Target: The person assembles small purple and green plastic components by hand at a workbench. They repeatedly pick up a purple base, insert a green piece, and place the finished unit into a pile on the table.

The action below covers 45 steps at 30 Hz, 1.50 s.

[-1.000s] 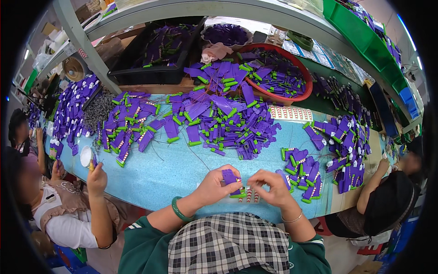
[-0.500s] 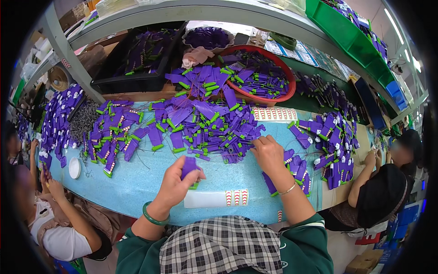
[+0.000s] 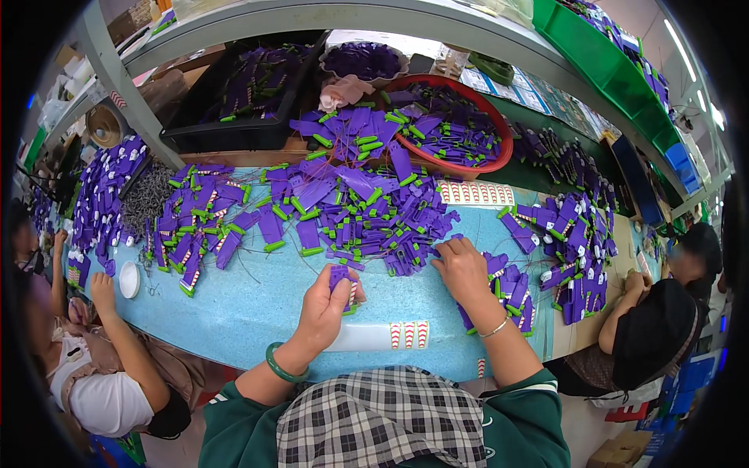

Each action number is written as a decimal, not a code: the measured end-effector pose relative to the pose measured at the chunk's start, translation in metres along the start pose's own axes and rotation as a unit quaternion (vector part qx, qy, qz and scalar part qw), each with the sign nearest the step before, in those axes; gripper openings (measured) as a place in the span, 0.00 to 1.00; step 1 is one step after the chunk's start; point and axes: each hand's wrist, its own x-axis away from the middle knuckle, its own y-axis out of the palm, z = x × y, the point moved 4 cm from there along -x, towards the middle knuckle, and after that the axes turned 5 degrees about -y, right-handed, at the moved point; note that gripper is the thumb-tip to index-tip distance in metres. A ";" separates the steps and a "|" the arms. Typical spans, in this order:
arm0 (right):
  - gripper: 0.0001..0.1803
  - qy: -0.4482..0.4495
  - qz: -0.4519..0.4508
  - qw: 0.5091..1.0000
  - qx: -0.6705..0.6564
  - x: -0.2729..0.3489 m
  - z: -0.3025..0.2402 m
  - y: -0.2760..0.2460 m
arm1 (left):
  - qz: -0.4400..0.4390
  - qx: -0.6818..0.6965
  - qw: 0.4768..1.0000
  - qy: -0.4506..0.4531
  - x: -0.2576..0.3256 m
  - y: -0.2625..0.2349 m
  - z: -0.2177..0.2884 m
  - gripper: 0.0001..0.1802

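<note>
My left hand is closed round a purple plastic piece with a green end. Red-and-white striped marks show on its side, next to my thumb. Below that hand lies a white backing strip with a few striped stickers at its right end. My right hand has its fingers pinched together at the right edge of the big heap of purple and green pieces. What is between those fingertips is hidden. Just right of its wrist is a smaller pile of striped purple pieces.
Behind the heap stand a red tub and a black tray, both with purple pieces. A sticker sheet lies right of the heap. A shelf beam crosses overhead. Co-workers sit at left and right.
My left hand has turned the purple piece, and its striped side now shows. My right hand has barely shifted at the heap's edge. The left co-worker's hand has moved up.
</note>
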 end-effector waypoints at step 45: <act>0.04 0.148 -0.118 0.899 -0.395 0.041 -0.006 -0.057 | -0.052 -0.385 0.920 0.045 -0.014 0.002 0.008 0.15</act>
